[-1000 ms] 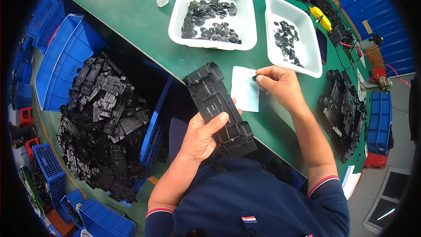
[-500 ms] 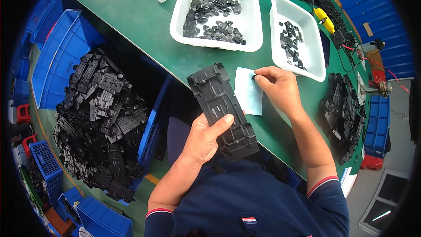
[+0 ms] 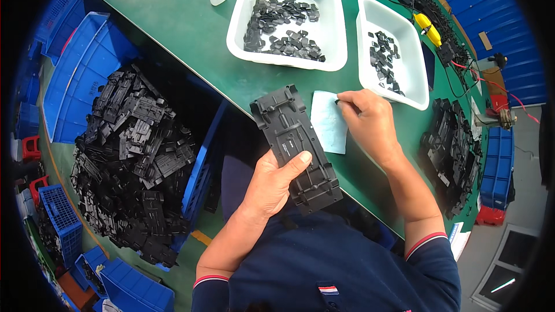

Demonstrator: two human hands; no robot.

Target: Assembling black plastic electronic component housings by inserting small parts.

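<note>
Green table (image 3: pixel 191 60) bounded by long near edge, open stretch seen between it and two white basins (image 3: pixel 289 63). Long black molded part (image 3: pixel 293 140) clasped by left-hand grip (image 3: pixel 273 180), tilted across that edge. Pale sheet (image 3: pixel 328 127) laid flat on table, just beside part. Small dark piece (image 3: pixel 337 101) pinched by right-hand grip (image 3: pixel 373 124) at sheet's upper right corner.

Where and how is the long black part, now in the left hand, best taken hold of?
Probably the far end of the long black part, pinched across its long edges and approached from the far side: the left hand holds its left edge near the middle, thumb on top, leaving that end free.
</note>
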